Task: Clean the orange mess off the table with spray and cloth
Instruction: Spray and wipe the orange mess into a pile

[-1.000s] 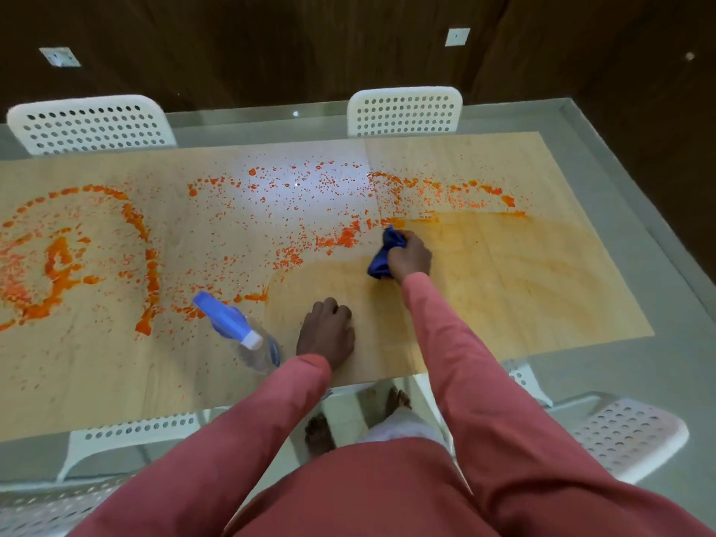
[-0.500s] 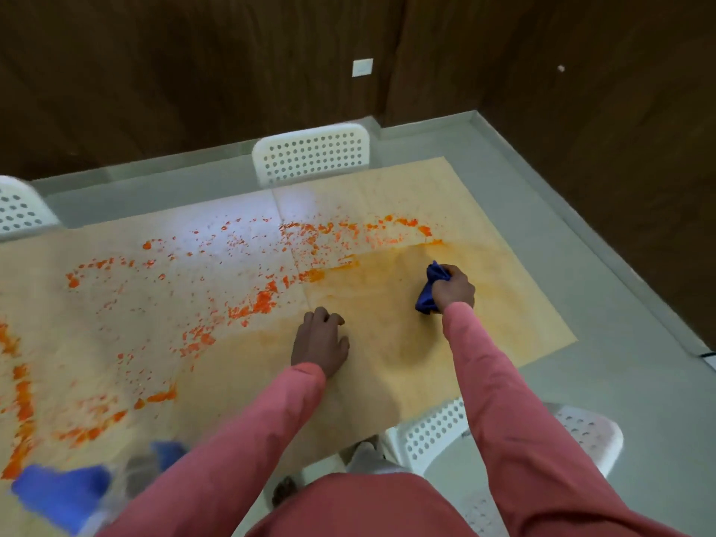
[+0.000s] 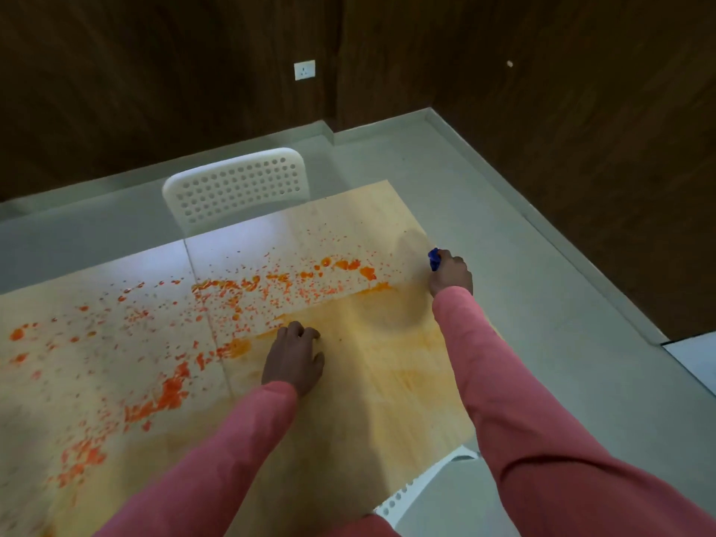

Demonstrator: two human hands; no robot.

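Observation:
Orange splatter point(image 3: 232, 296) covers the left and middle of the light wooden table point(image 3: 387, 420). The near right part is smeared pale orange. My right hand point(image 3: 451, 275) grips a bunched blue cloth point(image 3: 434, 259) at the table's right edge, just right of the last orange blobs point(image 3: 348, 265). My left hand point(image 3: 294, 358) rests on the tabletop near the middle, its fingers curled with nothing in them. The spray bottle is out of view.
A white perforated chair point(image 3: 236, 188) stands at the far side of the table. Another white chair point(image 3: 422, 486) pokes out under the near right corner. Grey floor point(image 3: 561, 304) and dark wooden walls point(image 3: 581, 110) surround the table on the right.
My right hand has carried the cloth rightward and farther away, to the table's right edge. The view has swung right, and the spray bottle has left the frame. My left hand stays put.

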